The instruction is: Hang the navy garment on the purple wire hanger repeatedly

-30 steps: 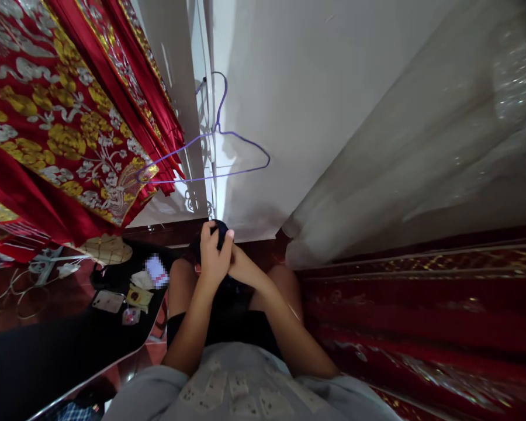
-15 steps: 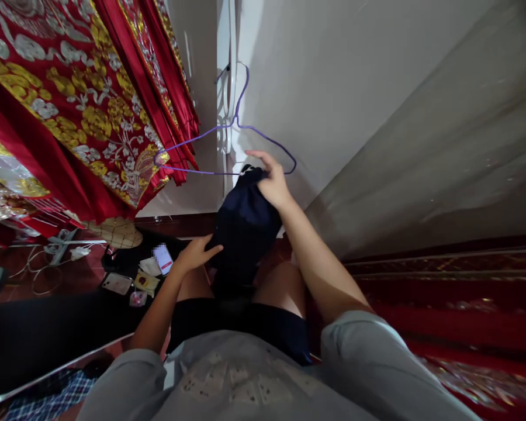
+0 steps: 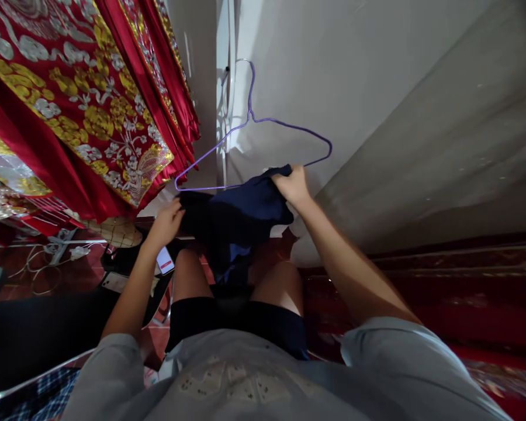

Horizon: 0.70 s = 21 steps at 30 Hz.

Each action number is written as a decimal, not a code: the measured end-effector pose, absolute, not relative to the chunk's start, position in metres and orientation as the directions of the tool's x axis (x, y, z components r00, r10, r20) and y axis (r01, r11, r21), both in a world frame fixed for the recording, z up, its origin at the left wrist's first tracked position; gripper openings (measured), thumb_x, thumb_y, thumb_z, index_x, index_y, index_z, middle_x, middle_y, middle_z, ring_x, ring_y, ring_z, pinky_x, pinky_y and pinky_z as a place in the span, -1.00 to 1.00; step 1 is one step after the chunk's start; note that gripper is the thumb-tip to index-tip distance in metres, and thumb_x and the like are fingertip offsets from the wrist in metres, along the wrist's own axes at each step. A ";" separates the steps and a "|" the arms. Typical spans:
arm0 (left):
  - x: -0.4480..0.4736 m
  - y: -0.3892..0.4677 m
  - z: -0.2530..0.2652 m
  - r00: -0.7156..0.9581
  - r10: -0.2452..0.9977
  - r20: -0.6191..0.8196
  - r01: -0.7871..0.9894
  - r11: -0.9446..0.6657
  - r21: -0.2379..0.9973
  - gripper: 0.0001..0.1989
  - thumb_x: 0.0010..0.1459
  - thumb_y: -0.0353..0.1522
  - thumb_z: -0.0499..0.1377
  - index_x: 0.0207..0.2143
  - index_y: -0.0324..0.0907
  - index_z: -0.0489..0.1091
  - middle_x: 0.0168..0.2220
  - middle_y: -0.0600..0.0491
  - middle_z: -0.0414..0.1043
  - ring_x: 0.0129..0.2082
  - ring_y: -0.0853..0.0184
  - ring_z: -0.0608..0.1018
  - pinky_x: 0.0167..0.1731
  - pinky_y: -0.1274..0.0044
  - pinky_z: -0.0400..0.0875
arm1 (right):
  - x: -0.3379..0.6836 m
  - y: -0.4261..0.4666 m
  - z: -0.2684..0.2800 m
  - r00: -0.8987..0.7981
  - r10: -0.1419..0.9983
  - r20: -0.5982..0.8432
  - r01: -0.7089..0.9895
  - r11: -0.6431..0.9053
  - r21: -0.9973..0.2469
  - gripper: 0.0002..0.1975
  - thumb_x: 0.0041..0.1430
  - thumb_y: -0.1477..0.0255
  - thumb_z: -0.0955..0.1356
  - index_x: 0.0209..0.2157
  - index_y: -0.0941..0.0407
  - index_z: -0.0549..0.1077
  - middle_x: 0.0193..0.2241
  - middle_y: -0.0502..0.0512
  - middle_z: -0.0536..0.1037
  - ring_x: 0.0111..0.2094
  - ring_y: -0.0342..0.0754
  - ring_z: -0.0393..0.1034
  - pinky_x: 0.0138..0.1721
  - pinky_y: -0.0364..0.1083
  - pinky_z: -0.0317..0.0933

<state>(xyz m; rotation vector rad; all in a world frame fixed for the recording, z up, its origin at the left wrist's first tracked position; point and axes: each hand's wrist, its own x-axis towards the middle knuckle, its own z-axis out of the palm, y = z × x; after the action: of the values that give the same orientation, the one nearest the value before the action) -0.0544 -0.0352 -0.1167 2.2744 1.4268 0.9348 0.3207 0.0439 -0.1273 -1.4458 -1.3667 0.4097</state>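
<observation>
A purple wire hanger point(image 3: 289, 124) hangs by its hook from a white rail by the wall, tilted with its right end higher. Over its lower bar lies a dark navy garment point(image 3: 245, 202), spread out sideways and drooping between my knees; its exact kind is hard to make out. My right hand point(image 3: 295, 184) is closed on the garment's upper right edge, right by the bar. At the opposite side, my left hand point(image 3: 169, 221) has its fingers curled on the garment's left edge, below the hanger's left corner.
Red costumes point(image 3: 100, 117) with gold and silver embroidery hang at the left. Below them are a lit phone point(image 3: 165, 261), a second phone point(image 3: 115, 282) and a black seat point(image 3: 35, 333). A grey sheet point(image 3: 442, 164) slants down on the right, above red fabric point(image 3: 421, 304).
My hands have moved apart, left hand up and left, right hand to the right. The bunched garment is now spread wide along the bar. The hanger has swung right and tilted.
</observation>
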 end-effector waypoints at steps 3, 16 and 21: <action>-0.038 -0.018 -0.075 0.266 0.770 0.580 0.686 -0.574 0.447 -0.77 0.34 -0.24 0.05 -0.27 -0.18 0.39 0.11 -0.16 0.47 0.14 0.16 0.51 0.23 0.31 0.34 | 0.325 0.037 -0.117 0.336 0.839 0.428 0.542 0.200 -0.817 -0.64 -0.05 0.35 0.41 -0.67 0.05 0.13 -0.67 -0.08 0.08 -0.55 -0.16 0.06 -0.47 -0.09 0.20; -0.005 0.015 -0.012 0.435 0.718 0.543 0.706 -0.647 0.289 -0.76 0.34 -0.42 -0.01 -0.11 -0.14 0.44 -0.11 -0.05 0.54 -0.08 0.20 0.55 0.06 0.36 0.43 | 0.353 0.006 -0.095 0.219 0.782 0.584 0.566 0.385 -0.729 -0.56 0.17 0.26 0.39 0.08 0.06 0.46 0.08 0.26 0.53 0.09 0.15 0.45 0.17 0.19 0.29; -0.020 0.030 -0.011 0.295 0.691 0.660 0.697 -0.628 0.346 -0.77 0.39 -0.21 0.05 -0.22 -0.11 0.42 -0.15 -0.06 0.43 -0.05 0.17 0.52 0.13 0.33 0.39 | 0.384 0.014 -0.059 0.155 0.928 0.340 0.365 0.266 -0.892 -0.84 0.12 0.42 0.46 -0.26 0.19 0.64 -0.34 0.16 0.64 -0.27 0.03 0.51 -0.06 0.12 0.39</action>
<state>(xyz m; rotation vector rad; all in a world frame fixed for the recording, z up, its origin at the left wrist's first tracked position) -0.0203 0.0302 -0.0106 2.5342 1.3579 1.2848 0.3838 0.0145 -0.0589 -1.3000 -1.4166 0.6337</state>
